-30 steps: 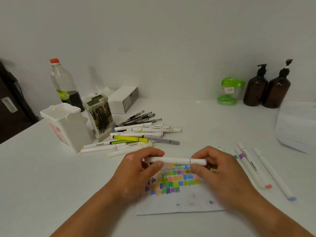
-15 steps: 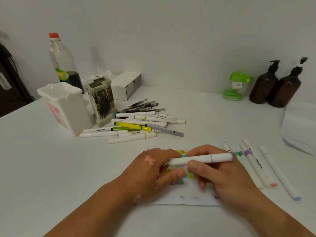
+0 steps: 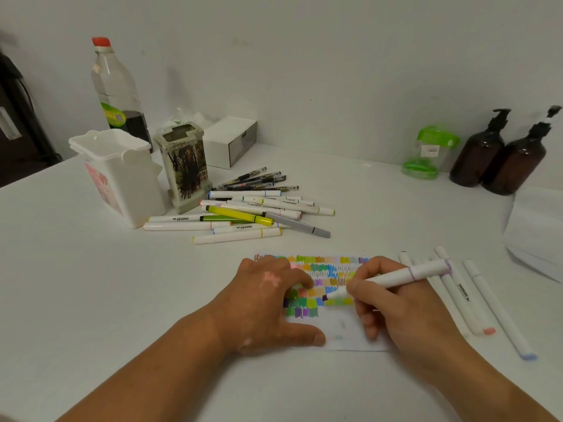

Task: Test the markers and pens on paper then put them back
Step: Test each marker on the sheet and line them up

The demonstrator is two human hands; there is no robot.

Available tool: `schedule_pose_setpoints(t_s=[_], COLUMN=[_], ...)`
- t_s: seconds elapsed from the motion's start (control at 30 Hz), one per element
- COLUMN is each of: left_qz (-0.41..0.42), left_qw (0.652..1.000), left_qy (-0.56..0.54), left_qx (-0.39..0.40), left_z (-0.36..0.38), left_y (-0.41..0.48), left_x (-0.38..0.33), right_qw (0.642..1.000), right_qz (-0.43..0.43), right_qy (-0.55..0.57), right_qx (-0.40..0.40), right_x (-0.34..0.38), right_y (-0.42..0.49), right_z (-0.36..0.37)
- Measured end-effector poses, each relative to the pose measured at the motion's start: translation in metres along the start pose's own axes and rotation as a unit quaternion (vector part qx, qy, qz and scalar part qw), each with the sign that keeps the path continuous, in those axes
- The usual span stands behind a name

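White marker [image 3: 396, 277] with a purple band and dark tip — gripped in the closed fingers of the right hand [image 3: 399, 306], tip down on the paper [image 3: 344, 333] among the colour swatches. Left hand [image 3: 268, 306] lies flat and open on the paper's left part, holding nothing. A heap of markers [image 3: 243, 220] lies beside the white bin [image 3: 118, 175] — a separate row [image 3: 475, 303] lies just right of the paper.
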State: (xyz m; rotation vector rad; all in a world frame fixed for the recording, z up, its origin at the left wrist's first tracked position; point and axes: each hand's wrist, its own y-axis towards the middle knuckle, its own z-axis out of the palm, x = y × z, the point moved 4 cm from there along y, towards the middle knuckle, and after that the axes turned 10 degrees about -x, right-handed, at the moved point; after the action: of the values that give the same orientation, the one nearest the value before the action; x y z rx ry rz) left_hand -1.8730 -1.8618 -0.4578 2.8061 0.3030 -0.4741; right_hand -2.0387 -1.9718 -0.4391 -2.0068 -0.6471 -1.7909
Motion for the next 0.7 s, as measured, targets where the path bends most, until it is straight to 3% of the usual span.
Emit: schedule_pose_setpoints(t_s=[0.2,0.37,0.7], left_qz=[-0.004,-0.003,-0.006], left_qw=[1.0,1.0,1.0], left_qy=[-0.008,-0.009,-0.012], left_qx=[0.0,0.001,0.0], left_z=[0.001,0.001,0.001], left_y=[0.0,0.0,0.001], left_x=[0.0,0.0,-0.001], right_qw=[1.0,0.993,0.985], right_qz=[0.006,-0.029,-0.043], right_qy=[-0.011,-0.113,-0.167], right_qx=[-0.002,0.031,0.014], right_x=[0.001,0.002,-0.002], right_y=[-0.003,-0.006,-0.006], right_z=[0.006,0.008,0.013])
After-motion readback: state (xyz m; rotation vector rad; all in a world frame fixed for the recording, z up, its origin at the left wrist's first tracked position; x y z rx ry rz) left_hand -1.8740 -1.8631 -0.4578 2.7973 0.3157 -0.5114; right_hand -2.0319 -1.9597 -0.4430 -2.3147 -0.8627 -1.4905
